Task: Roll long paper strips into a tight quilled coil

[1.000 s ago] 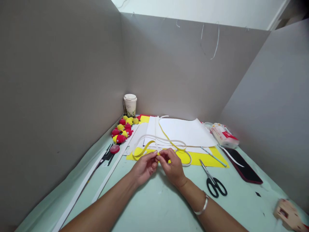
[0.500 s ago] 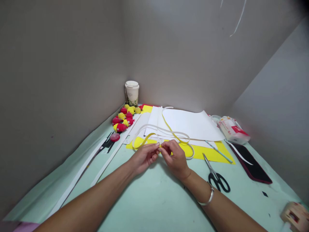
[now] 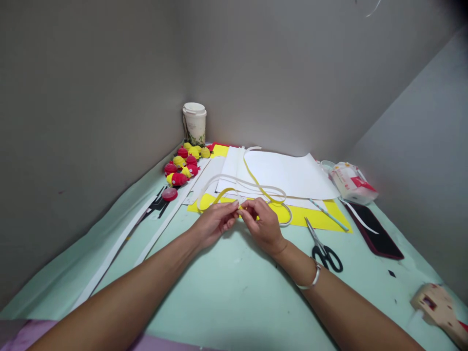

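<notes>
A long narrow paper strip point(image 3: 252, 174), yellow on one face and white on the other, curls in loose loops in front of my hands. My left hand point(image 3: 218, 220) is closed, pinching the strip between thumb and fingers. Right beside it my right hand point(image 3: 262, 225), with a bracelet at the wrist, pinches the strip too. The fingertips of both hands nearly meet, and the bit of strip between them is mostly hidden. Beyond the hands lie a yellow sheet point(image 3: 300, 220) and white sheets of paper point(image 3: 292, 170).
Scissors point(image 3: 321, 247) lie right of my hands, near a striped straw point(image 3: 329, 214), a phone point(image 3: 376, 233) and a tissue pack point(image 3: 353, 183). A glue gun point(image 3: 437, 309) sits front right. Red and yellow paper fish point(image 3: 177, 179), a lidded cup point(image 3: 195, 122) and white strips point(image 3: 113, 256) are leftward.
The view has tipped down slightly, so everything sits higher in the picture and more of the glue gun shows. Both hands keep nearly the same pinch on the strip.
</notes>
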Tool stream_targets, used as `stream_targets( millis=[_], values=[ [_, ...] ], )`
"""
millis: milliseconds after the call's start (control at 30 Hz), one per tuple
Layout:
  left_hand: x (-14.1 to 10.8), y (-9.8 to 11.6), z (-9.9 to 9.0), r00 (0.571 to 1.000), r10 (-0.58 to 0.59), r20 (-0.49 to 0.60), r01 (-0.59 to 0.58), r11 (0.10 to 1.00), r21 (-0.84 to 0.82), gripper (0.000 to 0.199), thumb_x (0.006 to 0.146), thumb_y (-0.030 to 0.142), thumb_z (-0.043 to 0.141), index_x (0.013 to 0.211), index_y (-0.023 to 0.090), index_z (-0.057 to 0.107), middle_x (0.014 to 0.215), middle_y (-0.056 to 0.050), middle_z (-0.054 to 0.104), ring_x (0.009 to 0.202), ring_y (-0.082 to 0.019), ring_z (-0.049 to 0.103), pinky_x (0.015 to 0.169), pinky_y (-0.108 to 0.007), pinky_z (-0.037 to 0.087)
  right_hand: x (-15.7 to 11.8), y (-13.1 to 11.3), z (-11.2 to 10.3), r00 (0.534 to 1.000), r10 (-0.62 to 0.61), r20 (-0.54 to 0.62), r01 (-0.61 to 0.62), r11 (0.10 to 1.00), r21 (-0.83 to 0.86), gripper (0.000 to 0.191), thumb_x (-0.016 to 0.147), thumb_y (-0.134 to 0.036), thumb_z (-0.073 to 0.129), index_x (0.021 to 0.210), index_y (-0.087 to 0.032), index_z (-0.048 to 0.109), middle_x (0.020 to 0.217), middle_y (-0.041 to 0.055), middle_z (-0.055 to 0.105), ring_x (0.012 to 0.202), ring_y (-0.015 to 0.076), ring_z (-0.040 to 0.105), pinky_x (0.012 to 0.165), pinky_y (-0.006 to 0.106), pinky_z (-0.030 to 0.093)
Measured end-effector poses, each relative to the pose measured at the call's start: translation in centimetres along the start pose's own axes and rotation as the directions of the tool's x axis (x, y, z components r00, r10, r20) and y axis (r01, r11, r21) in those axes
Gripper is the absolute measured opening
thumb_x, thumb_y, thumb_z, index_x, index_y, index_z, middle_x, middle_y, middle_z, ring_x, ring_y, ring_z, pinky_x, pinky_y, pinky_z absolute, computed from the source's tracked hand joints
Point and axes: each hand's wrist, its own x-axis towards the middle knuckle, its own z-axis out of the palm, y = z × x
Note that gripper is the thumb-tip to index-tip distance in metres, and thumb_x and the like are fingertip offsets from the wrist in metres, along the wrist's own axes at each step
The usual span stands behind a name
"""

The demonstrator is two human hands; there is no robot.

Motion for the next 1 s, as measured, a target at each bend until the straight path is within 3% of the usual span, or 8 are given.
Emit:
stream_targets(
  millis=[1000],
  values=[
    [0.02, 0.13, -0.49, 1.000, -0.017, 0.013, 0.015, 0.995, 0.095, 0.031, 0.079, 0.041, 0.068, 0.072, 0.012, 0.060, 0.066, 0.002, 0.048, 0.052, -0.004, 0.040, 0.045, -0.017, 0.028, -0.05, 0.00, -0.20, 0.995, 0.034, 0.096, -0.042, 0.996, 0.084, 0.008, 0.091, -0.023, 0.054, 0.092, -0.020, 0.061, 0.075, 0.0008, 0.053, 0.069, 0.0145, 0.050, 0.066, 0.027, 0.040]
  ],
)
